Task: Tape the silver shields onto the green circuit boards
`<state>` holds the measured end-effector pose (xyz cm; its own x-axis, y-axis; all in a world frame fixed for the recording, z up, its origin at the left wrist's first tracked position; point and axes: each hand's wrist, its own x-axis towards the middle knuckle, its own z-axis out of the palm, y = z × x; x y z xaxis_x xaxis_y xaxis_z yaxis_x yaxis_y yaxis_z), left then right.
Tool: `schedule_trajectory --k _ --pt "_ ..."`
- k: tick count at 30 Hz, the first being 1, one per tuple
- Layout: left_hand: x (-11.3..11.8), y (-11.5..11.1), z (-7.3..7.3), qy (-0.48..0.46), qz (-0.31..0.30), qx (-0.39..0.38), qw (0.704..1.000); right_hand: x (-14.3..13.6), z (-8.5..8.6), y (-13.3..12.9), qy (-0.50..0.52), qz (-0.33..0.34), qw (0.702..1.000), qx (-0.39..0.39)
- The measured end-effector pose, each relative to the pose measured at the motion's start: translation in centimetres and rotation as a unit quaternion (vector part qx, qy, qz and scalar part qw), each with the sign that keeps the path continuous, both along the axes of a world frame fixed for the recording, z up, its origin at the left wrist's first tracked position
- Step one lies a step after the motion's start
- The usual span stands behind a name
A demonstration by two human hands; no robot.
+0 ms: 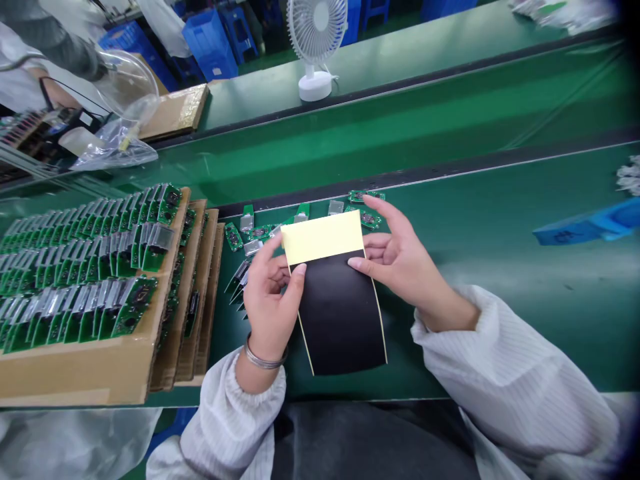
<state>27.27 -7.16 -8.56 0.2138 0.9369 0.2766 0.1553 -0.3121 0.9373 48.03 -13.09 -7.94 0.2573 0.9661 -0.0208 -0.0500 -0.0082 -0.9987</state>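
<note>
Between my two hands is a sheet [343, 313], black over most of its face, with a pale yellow strip across the far end and thin yellow side edges. My left hand [273, 290] pinches its left edge, thumb on top and fingers beneath. On the right edge, my right hand [395, 257] has its thumb on the black face and fingers behind, the index finger stretched out. The sheet bends slightly and hides part of the bench. Just beyond it lie several small green circuit boards [233, 237], some with silvery screens.
Stacked cardboard trays [100, 370] with rows of circuit boards stand at the left. A white fan [316, 83] and flat cardboard [175, 117] sit on the far ledge. A blue object [585, 223] lies at the right. Another person's arm [60, 47] shows at upper left.
</note>
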Motion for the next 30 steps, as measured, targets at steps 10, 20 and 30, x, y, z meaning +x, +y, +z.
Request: schedule_trajectory --k 10,20,30 --pt "-1.7 -0.5 2.6 0.137 0.018 0.112 0.984 -0.4 2.1 -1.4 -0.243 -0.052 0.966 0.074" --pt "-1.4 -0.9 4.0 0.086 -0.016 0.204 0.975 -0.4 3.3 -2.0 -0.299 -0.093 0.936 0.163" --pt "1.2 -0.4 1.8 -0.019 -0.077 -0.093 0.992 0.5 2.9 -1.3 -0.207 0.002 0.978 0.027"
